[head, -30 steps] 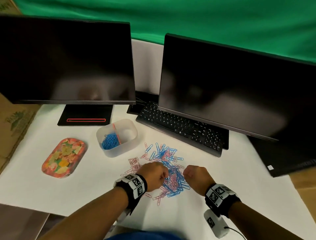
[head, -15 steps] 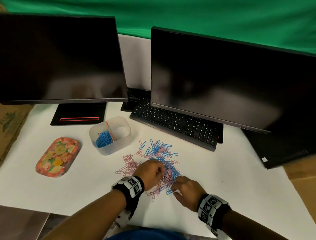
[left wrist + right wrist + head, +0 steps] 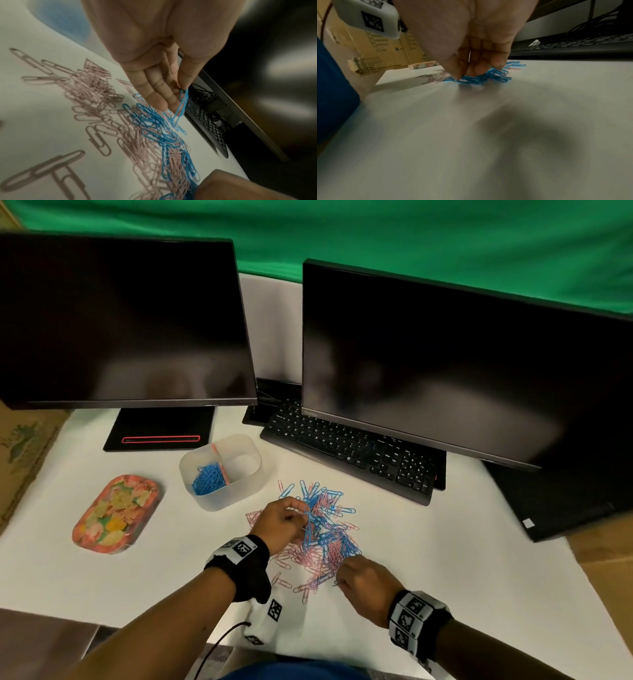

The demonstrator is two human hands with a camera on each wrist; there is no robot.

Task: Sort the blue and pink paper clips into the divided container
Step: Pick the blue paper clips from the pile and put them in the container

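My left hand (image 3: 282, 522) has just lifted, pinching blue clips (image 3: 181, 105) off the pile (image 3: 318, 529) beside the divided container (image 3: 222, 470); my right hand (image 3: 363, 583) has dropped to pinch at the pile's near edge.

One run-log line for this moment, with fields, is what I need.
left hand: pinches blue clips | right hand: fingertips in clip pile | divided container: blue in left half, right half empty

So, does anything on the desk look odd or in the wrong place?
Only one thing: the keyboard is pushed partly under the right monitor and lies askew. The mixed blue and pink clip pile is only unsorted work. In the divided container, only blue clips fill the left compartment.
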